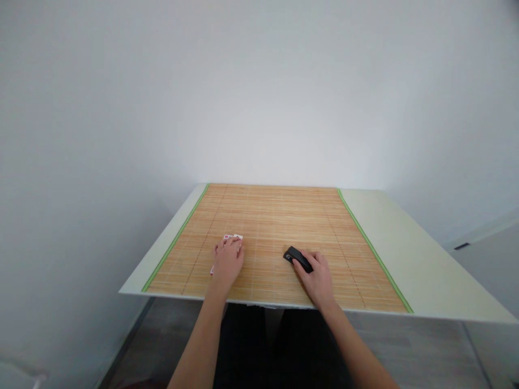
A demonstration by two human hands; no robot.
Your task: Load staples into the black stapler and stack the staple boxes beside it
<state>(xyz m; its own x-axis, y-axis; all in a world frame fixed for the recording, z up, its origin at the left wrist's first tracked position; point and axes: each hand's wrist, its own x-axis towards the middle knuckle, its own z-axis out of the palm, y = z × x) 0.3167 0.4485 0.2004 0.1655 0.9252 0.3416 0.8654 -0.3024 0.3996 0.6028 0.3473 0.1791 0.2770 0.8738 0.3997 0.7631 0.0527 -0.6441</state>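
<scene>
A: Left hand [227, 263]. Position?

B: Flat, palm down, on the mat [275, 216], near the front edge and left of centre. It covers most of a small pack [232, 237], white with red marks. The far end of the pack shows past the fingertips, and a corner shows at the heel of the hand.

A: Fingers on that hand?

B: Laid out loosely side by side over the pack, pointing away from the person. Pressing on it, not curled round it. What the pack is I can't say; it is too small and mostly hidden.

A: Right hand [318, 278]?

B: Also on the mat, right of centre, near the front edge. It holds a black stapler [297, 258]. The stapler lies low on the mat, its nose pointing up-left, towards the pack.

A: Grip?

B: Fingers wrapped over the rear of the stapler, thumb on the near side. The front half sticks out clear of the hand.

A: Gap between the two things?

B: Apart, with bare mat between them. Pack to the left, stapler to the right, about level with each other.

A: Surroundings?

B: Bamboo slat mat with green edging down both sides. It lies on a pale table [401, 243], which shows bare to the left and, more widely, to the right. A plain white wall [259, 97] stands behind. Both forearms come in from the bottom of the view, bare.
</scene>
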